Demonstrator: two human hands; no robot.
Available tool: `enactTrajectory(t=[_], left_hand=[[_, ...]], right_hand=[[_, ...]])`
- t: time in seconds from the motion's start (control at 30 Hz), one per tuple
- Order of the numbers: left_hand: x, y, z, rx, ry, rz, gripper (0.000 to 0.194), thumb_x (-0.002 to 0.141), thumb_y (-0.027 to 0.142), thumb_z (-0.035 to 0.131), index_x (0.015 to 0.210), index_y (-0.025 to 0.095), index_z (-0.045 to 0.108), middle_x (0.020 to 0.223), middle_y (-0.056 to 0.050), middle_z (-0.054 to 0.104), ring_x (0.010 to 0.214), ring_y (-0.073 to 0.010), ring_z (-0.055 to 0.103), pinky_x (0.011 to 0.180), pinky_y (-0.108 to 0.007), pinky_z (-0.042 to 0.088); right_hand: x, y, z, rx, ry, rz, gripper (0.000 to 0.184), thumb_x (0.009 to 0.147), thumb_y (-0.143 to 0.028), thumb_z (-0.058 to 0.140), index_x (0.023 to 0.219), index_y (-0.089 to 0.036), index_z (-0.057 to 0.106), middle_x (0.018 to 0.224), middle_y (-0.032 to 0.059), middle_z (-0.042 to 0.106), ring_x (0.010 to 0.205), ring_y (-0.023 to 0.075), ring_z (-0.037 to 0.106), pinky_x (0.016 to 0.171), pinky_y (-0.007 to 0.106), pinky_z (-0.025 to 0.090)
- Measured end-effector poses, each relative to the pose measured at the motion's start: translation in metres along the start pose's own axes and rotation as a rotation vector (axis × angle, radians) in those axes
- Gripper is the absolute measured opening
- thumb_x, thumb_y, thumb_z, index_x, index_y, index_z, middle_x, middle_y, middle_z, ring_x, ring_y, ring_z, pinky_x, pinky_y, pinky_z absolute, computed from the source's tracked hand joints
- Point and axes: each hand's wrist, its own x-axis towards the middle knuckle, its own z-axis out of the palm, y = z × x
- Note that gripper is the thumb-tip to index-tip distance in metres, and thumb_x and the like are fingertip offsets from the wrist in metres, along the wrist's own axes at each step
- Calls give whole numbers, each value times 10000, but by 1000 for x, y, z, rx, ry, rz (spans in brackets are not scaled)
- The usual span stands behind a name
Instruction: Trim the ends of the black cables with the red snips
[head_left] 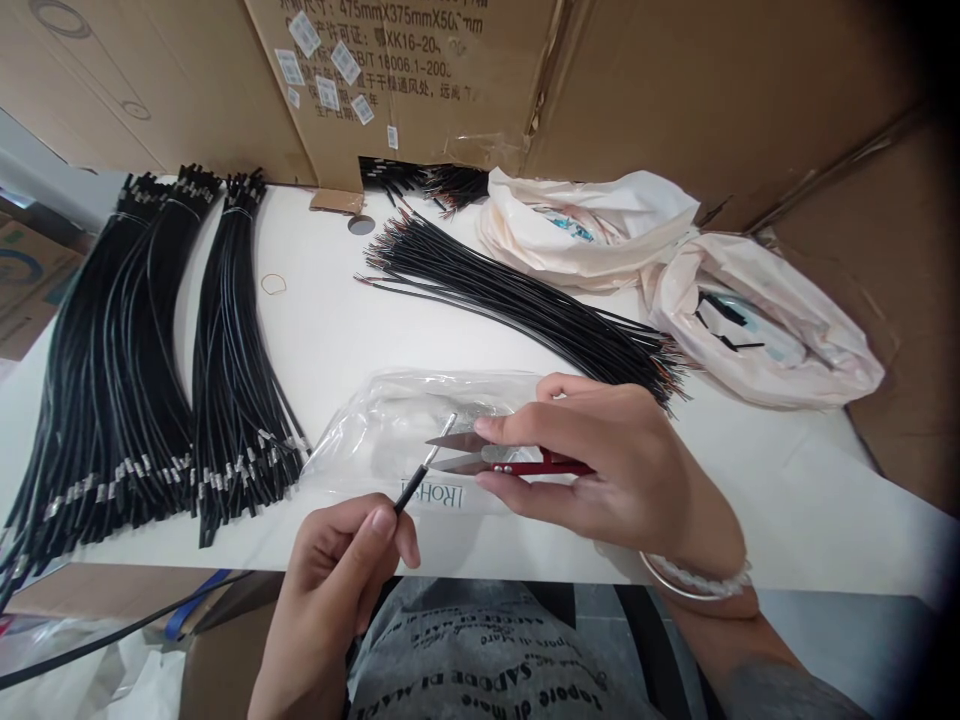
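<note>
My left hand [337,575] pinches a single black wire [417,478] near its end, and the wire's bare metal tip points up and to the right. My right hand [615,470] grips red-handled thread snips [517,462], whose open blades sit around the wire where the black sheath ends. Both hands hover over a clear plastic bag [390,420] lying on the white table [787,500].
Two thick bundles of black wires [112,370] lie at the left. A loose fan of black wires [525,300] crosses the middle. White plastic bags [757,330] sit at the right. Cardboard boxes [675,90] wall the back. A rubber band [273,284] lies near a table hole.
</note>
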Motion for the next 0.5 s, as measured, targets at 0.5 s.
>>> enactTrajectory(t=[0.5], left_hand=[[5,0,3,-41,54,-10,443,794,553,625,618,157,533,395,61,235,418,-22,173,485,-225,91]], right_hand=[[5,6,8,80,29,25,158,856,-298,673,866,-154,609,584,-58,563,531,59,403,629,205,411]])
